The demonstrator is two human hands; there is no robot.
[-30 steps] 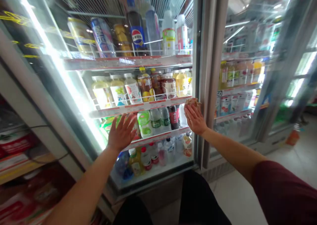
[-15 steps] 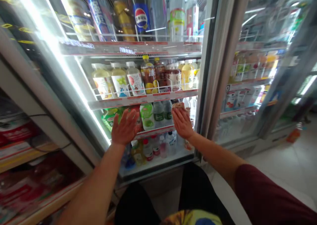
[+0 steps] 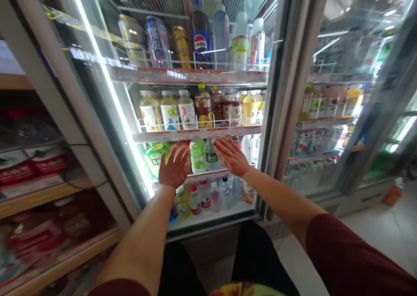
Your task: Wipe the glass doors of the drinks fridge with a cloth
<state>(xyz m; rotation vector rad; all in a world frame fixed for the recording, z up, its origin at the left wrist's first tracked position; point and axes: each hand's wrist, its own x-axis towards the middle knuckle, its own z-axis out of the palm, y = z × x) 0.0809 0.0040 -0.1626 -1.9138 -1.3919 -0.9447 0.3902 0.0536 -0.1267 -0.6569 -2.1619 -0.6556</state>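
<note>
In front of a lit drinks fridge's glass door (image 3: 213, 226), my right hand (image 3: 233, 159) presses a crumpled, brownish cloth (image 3: 224, 139) to the glass with flattened fingers. Much of the cloth is hidden under the palm and fingers. My left hand (image 3: 174, 168) is raised against or just before the glass, fingers spread and holding nothing; whether it touches cannot be made out. Behind the glass, a green-labelled bottle (image 3: 197, 155) stands between the two hands.
Shelves inside hold several bottles, with a cola bottle (image 3: 200, 40) on the top one. Left is a rack (image 3: 74, 185) of packaged goods. A metal door frame (image 3: 289, 92) separates another fridge on the right. An orange bottle (image 3: 392, 192) is near the floor at far right.
My right hand has slid the cloth leftward across the glass. The left hand remains spread out. The view has shifted, so the fridge's upper shelves sit lower.
</note>
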